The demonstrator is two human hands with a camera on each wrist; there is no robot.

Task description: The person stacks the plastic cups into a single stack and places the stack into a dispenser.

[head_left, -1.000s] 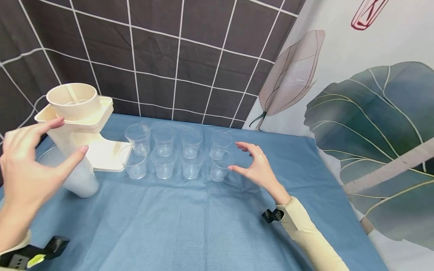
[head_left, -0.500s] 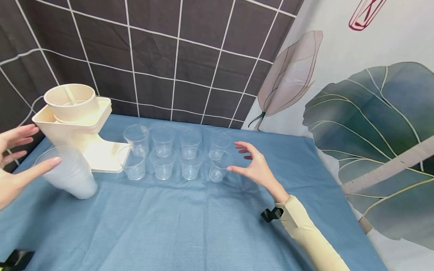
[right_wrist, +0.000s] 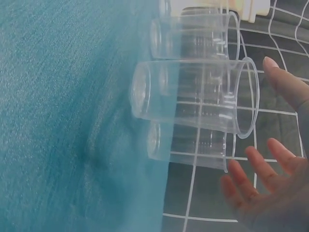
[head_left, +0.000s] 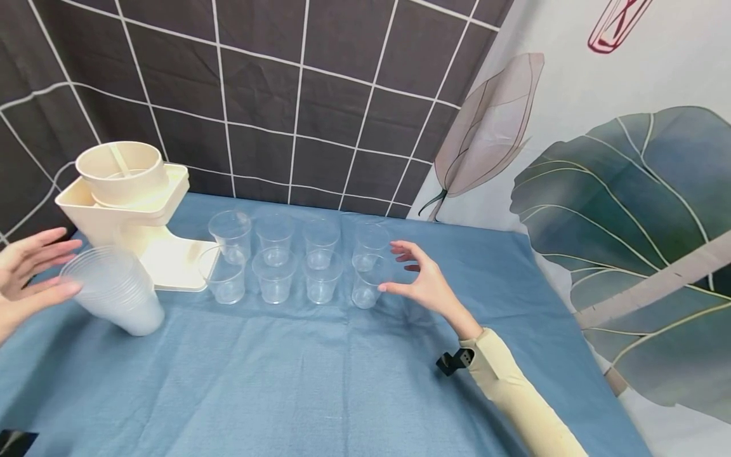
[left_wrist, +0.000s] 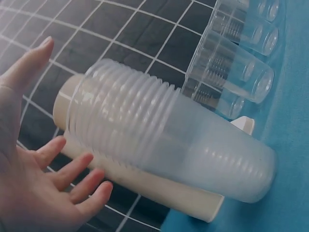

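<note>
Clear plastic cups [head_left: 323, 279] stand between the spread hands [head_left: 13, 292] [head_left: 432, 287], thumbs well apart from fingers.

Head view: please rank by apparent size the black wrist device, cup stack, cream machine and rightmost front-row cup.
Largest to smallest:
1. Cream machine
2. Cup stack
3. Rightmost front-row cup
4. Black wrist device, on the right arm

No two look alike in size.

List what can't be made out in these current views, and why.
Cup stack, left wrist view: exact count; nested rims blend together.
Left hand, head view: wrist, cut off by left edge.
Cream stand, head view: lower left part, behind the stack.
</note>
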